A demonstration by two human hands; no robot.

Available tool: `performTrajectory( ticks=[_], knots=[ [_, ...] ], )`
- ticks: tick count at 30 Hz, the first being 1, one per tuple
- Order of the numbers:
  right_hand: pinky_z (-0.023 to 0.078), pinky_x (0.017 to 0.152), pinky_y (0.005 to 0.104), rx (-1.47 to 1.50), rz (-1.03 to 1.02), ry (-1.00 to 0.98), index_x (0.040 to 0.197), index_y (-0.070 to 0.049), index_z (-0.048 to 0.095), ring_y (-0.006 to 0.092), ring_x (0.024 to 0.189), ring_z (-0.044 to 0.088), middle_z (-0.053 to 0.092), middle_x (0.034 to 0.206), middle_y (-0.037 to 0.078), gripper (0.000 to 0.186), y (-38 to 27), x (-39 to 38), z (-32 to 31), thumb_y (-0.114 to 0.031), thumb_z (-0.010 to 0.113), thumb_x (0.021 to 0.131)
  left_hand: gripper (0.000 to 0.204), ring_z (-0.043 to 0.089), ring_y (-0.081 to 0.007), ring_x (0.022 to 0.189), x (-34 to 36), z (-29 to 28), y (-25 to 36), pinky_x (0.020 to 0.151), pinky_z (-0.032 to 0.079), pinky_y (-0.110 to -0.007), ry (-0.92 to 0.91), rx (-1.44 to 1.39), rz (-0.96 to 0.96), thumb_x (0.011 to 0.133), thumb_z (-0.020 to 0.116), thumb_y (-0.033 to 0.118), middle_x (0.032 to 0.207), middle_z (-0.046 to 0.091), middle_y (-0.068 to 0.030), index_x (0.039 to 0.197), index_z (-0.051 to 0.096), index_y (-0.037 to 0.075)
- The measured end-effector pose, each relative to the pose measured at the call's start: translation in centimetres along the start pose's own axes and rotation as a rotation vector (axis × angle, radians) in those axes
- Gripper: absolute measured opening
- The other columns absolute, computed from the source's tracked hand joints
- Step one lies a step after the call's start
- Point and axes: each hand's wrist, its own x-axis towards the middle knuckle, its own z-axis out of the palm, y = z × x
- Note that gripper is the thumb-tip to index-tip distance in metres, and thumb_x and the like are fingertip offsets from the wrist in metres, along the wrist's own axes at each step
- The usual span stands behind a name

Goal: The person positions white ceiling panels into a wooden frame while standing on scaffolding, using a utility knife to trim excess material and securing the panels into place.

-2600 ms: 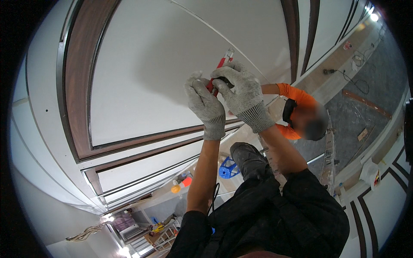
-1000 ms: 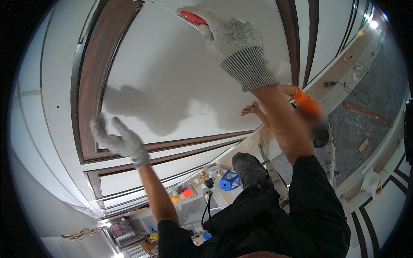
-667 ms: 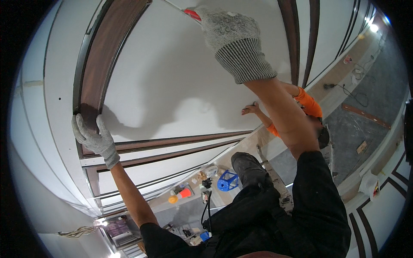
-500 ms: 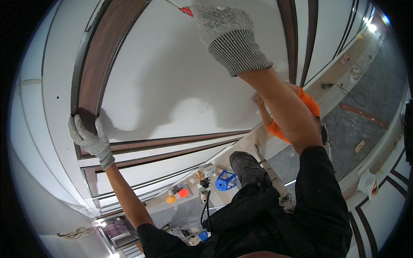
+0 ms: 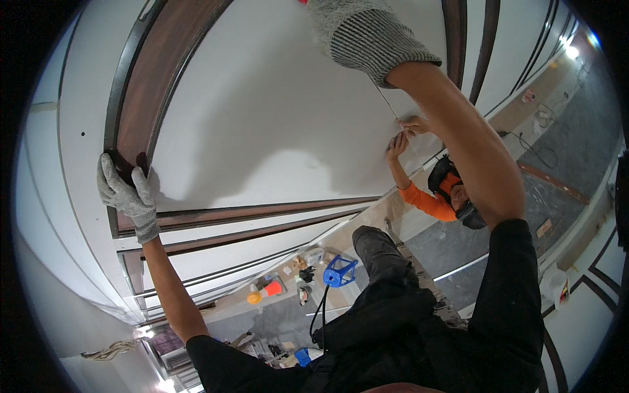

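Observation:
My left hand (image 5: 129,198), in a grey knit glove, rests with fingers spread on the lower left corner of a dark brown trim frame (image 5: 173,52). This trim borders a white wall panel (image 5: 262,124). My right hand (image 5: 337,25), in the same kind of glove, is raised over the panel at the top edge, its fingers mostly cut off. A sliver of a red-handled tool (image 5: 303,2) shows beside it; the tool's kind is unclear. A thin string-like line (image 5: 386,101) runs from behind my right glove toward a co-worker's hands (image 5: 403,134) against the panel.
A co-worker in an orange sleeve (image 5: 426,201) is below my right arm. Down by my leg stand a blue plastic frame-like object (image 5: 340,271) and an orange cone-like object (image 5: 272,288). Cables (image 5: 534,150) and a brown strip (image 5: 553,182) lie on the grey floor at right.
My right hand has moved up and right, carrying the red tool nearly out of view. My left hand stays on the corner. The co-worker's head and both hands now show, along with the thin line.

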Motion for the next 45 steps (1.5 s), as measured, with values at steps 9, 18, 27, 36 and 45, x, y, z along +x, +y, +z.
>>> performTrajectory(
  ticks=[9, 18, 27, 36, 45],
  knots=[
    [0.059, 0.082, 0.0436, 0.049, -0.036, 0.004, 0.111, 0.007, 0.067, 0.0352, 0.096, 0.072, 0.071, 0.107, 0.025, 0.027, -0.7, 0.3, 2.5, -0.013, 0.054, 0.099, 0.053, 0.046, -0.0329, 0.131, -1.1, -0.5, 0.4, 0.112, 0.028, -0.051, 0.061, 0.01, -0.024, 0.103, 0.055, 0.039, 0.143, 0.055, -0.0151, 0.147, 0.056, 0.01],
    [0.059, 0.074, 0.0444, 0.07, 0.071, 0.168, 0.102, 0.001, 0.068, 0.035, 0.081, 0.074, 0.073, 0.089, 0.02, 0.024, -0.4, 0.1, -0.8, -0.017, 0.052, 0.101, 0.048, 0.055, -0.0335, 0.125, 1.0, 0.5, 0.1, 0.104, 0.041, -0.05, 0.174, 0.089, 0.098, 0.097, 0.065, 0.027, 0.14, 0.06, -0.0137, 0.141, 0.06, 0.007],
    [0.059, 0.078, 0.0453, 0.056, 0.131, 0.149, 0.103, 0.002, 0.069, 0.0366, 0.086, 0.074, 0.074, 0.09, 0.022, 0.033, -2.7, 3.5, -1.1, -0.024, 0.048, 0.104, 0.054, 0.05, -0.0337, 0.137, 1.5, -0.1, -0.5, 0.115, 0.035, -0.052, 0.093, 0.086, 0.008, 0.097, 0.068, 0.033, 0.143, 0.059, -0.0129, 0.144, 0.056, 0.01],
    [0.058, 0.086, 0.0502, 0.03, 0.155, 0.061, 0.128, -0.002, 0.059, 0.0341, 0.093, 0.073, 0.074, 0.102, 0.018, 0.037, -2.2, 3.9, 0.3, -0.029, 0.046, 0.105, 0.076, 0.043, -0.0333, 0.144, 7.8, 0.5, 1.1, 0.12, 0.03, -0.054, 0.16, 0.137, -0.081, 0.087, 0.074, 0.059, 0.151, 0.051, -0.0115, 0.148, 0.053, 0.019],
    [0.056, 0.089, 0.0499, 0.037, 0.1, 0.128, 0.13, -0.002, 0.059, 0.036, 0.09, 0.072, 0.073, 0.099, 0.019, 0.038, -2.5, 4.1, 1.3, -0.029, 0.045, 0.106, 0.079, 0.044, -0.0324, 0.143, 8.1, 1.6, 0.8, 0.118, 0.031, -0.057, 0.227, 0.166, -0.085, 0.084, 0.073, 0.066, 0.149, 0.053, -0.0103, 0.145, 0.056, 0.02]
  ],
)
